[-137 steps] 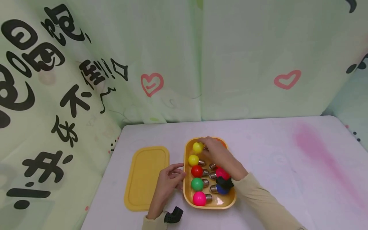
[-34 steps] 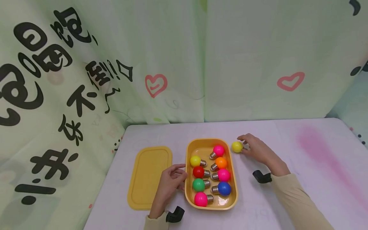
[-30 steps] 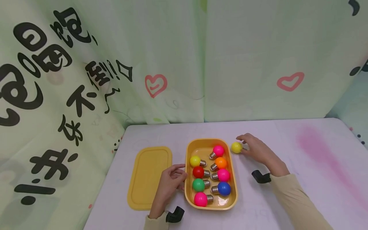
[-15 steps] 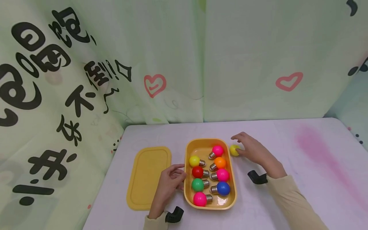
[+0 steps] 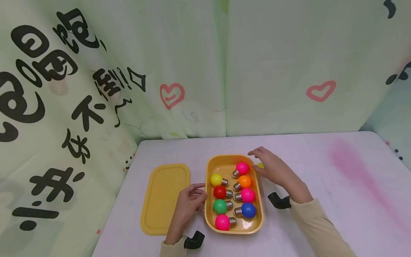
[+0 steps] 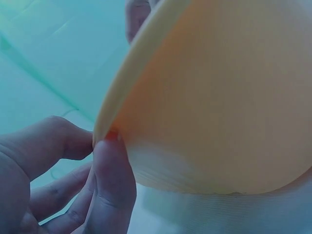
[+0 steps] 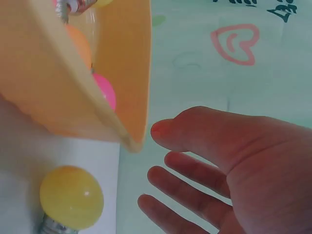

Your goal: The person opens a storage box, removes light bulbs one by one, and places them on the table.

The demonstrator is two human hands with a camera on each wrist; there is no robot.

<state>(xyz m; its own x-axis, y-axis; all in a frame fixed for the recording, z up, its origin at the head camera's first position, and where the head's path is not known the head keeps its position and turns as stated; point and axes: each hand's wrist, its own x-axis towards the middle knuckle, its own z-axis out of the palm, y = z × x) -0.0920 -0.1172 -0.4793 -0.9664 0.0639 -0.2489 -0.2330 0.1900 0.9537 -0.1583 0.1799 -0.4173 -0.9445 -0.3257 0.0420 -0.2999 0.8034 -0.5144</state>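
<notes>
A yellow tray (image 5: 260,224) holds several toy light bulbs in two columns, among them a blue bulb (image 5: 248,210), a green bulb (image 5: 219,206) and an orange bulb (image 5: 245,181). My left hand (image 5: 192,200) pinches the tray's left rim between thumb and fingers, as the left wrist view shows. My right hand (image 5: 274,170) hovers at the tray's far right corner, fingers extended and holding nothing. On the table right of the tray lies a yellow bulb (image 7: 71,197), mostly covered by the right hand in the head view.
A flat yellow lid (image 5: 165,200) lies left of the tray, partly behind the left hand. The table (image 5: 314,171) has a pale cloth with a pink patch at the right. A printed green curtain (image 5: 266,71) hangs behind it.
The right hand took a yellow bulb from the tray's far left, laid it on the table to the right and let go. It has since shifted left to the tray's corner.
</notes>
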